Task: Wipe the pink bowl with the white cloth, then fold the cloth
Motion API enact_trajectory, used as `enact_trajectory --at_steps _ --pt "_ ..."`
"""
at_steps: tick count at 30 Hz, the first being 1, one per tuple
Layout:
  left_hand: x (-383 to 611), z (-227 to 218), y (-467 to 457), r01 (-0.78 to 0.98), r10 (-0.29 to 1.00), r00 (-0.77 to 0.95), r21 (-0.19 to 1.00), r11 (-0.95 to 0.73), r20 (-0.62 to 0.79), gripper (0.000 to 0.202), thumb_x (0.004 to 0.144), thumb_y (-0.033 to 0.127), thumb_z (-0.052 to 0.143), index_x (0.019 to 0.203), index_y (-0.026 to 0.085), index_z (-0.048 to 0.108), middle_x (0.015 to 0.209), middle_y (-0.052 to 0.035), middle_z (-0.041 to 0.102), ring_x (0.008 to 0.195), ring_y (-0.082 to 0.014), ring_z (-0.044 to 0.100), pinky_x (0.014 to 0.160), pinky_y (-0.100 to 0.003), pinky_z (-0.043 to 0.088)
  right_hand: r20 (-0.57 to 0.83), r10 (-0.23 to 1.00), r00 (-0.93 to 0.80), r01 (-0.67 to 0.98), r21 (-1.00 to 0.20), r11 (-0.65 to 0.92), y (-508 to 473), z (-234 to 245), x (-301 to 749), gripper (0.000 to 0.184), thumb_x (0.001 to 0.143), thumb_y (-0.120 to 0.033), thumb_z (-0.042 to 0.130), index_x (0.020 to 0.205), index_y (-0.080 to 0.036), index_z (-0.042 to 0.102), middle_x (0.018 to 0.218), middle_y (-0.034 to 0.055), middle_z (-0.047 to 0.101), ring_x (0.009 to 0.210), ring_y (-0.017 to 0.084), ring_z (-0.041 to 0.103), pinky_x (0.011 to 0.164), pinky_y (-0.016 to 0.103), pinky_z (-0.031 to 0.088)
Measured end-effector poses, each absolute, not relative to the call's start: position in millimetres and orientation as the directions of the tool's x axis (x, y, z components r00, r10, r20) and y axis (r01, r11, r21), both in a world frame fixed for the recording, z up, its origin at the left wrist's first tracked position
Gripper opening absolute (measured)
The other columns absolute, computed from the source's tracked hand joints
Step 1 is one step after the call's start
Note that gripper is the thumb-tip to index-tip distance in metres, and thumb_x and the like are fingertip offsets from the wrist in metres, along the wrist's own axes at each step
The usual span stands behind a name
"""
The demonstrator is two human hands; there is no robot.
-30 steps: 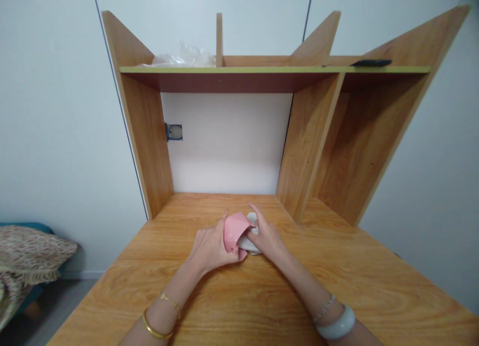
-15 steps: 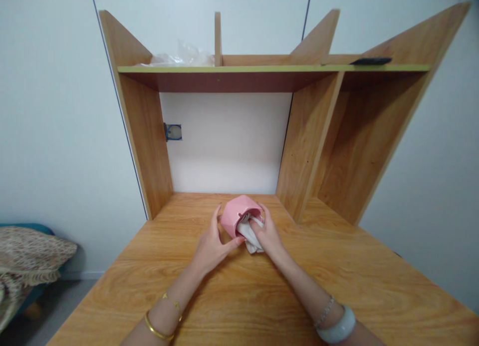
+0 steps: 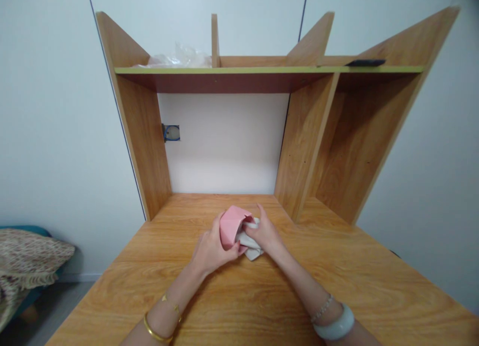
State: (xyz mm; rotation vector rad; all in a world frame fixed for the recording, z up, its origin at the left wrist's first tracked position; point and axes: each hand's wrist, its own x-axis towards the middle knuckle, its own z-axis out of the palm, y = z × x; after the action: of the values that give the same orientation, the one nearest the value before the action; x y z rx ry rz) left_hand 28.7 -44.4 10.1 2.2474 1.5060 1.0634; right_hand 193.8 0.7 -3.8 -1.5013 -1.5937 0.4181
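Wooden desk [image 3: 262, 306], shelf unit [image 3: 136, 136] standing at back. Clear plastic bag [image 3: 183, 59] up on unit, toward left end. Left hand [image 3: 211, 248] curved half-closed, gripping pink pot [image 3: 230, 223] by its side. Right hand [image 3: 268, 235] bent, bunching white cloth [image 3: 254, 253] at pot's mouth, fingertips hidden. Pot between hands, over desk, tipped, mouth toward right hand. Cloth partly inside pot, rest spilling out.

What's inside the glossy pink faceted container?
Part of a crumpled white cloth, held by the right hand, sits in the mouth of the pink faceted container. Anything deeper is hidden by its wall and the cloth.
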Motion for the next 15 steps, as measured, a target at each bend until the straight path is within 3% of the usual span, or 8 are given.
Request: enact_trajectory --at_steps 3,8,12,15 --pt "28.1 14.9 -47.5 0.8 0.891 0.221 0.448 -0.398 0.397 0.079 0.067 0.047 0.053 0.131 0.017 0.019 0.088 -0.0077 0.064 0.076 -0.0265 0.061 0.065 -0.034 0.045 0.382 0.923 0.051 0.795 -0.575 0.194 -6.3 1.5 196.0 0.076 0.068 -0.032 0.055 0.133 -0.014 0.019 0.07 0.0039 0.062 0.066 0.021 0.06 0.054 0.025 0.037" --pt "26.4 20.3 -48.8 0.874 0.896 0.223 0.329 -0.358 0.384 0.074 0.068 0.046 0.05 0.13 0.015 0.023 0.087 -0.0092 0.065 0.075 -0.0282 0.062 0.065 -0.034 0.044 0.433 0.901 -0.01 0.917 -0.356 0.181 -14.8 9.1 192.3 0.075 0.074 -0.036 0.05 0.136 -0.017 0.013 0.067 0.0041 0.063 0.063 0.022 0.061 0.054 0.026 0.036" --pt "27.0 20.4 -50.0 0.884 0.894 0.273 0.274 -0.38 0.356 0.071 0.067 0.047 0.05 0.127 0.017 0.029 0.088 -0.0091 0.065 0.074 -0.0285 0.062 0.064 -0.034 0.044 0.451 0.888 -0.088 0.943 -0.25 0.221 -18.3 14.0 193.3 0.073 0.076 -0.031 0.048 0.137 -0.016 0.011 0.073 0.0081 0.065 0.065 0.024 0.061 0.056 0.028 0.038" --pt "26.2 18.9 -50.8 0.878 0.886 0.292 0.266 -0.398 0.36 0.072 0.067 0.047 0.049 0.129 0.017 0.027 0.087 -0.0087 0.065 0.074 -0.0281 0.062 0.065 -0.034 0.043 0.458 0.867 -0.197 0.91 -0.243 0.336 -19.2 14.0 196.1 0.071 0.078 -0.03 0.045 0.137 -0.015 0.01 0.077 0.0091 0.065 0.068 0.025 0.061 0.058 0.03 0.039"
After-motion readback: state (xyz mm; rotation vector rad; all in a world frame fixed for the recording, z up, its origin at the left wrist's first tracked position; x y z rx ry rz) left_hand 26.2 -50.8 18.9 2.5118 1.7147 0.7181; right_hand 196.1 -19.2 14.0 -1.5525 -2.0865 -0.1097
